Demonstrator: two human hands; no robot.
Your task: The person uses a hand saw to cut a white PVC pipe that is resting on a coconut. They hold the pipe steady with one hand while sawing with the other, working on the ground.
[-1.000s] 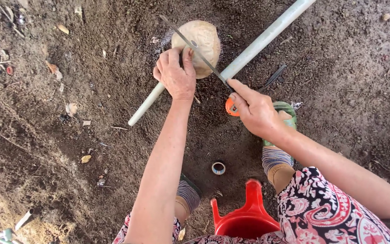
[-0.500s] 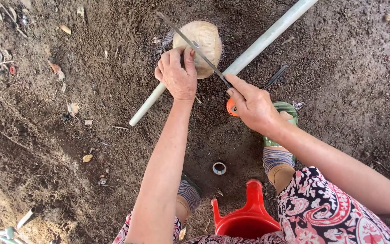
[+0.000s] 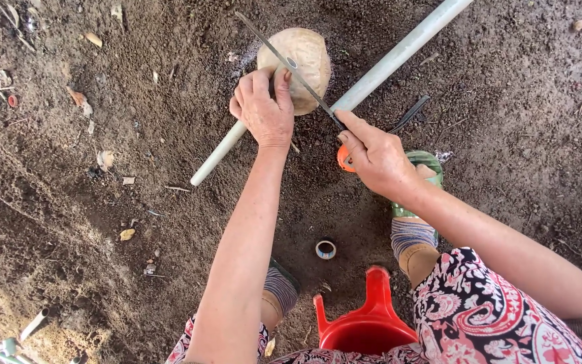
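Left hand (image 3: 264, 111) grips the pipe (image 3: 385, 66), fingers curled, against the coconut (image 3: 304, 57). Right hand (image 3: 372, 155), fingers pinching, holds the saw blade (image 3: 284, 59) across the pipe.

Person: bare forearms, no sleeves. Garment (image 3: 486, 317) floral, red, white, black, beside red bucket (image 3: 365, 323). Striped grey socks (image 3: 409, 236); green sandal (image 3: 426, 165).

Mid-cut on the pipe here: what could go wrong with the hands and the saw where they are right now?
The left hand grips the grey pipe right beside the saw blade; a slip could nick its fingers. The pipe lies across a rounded stone on loose soil, so it may roll or shift under the stroke. The right hand holds the thin blade, which might bend or bind.
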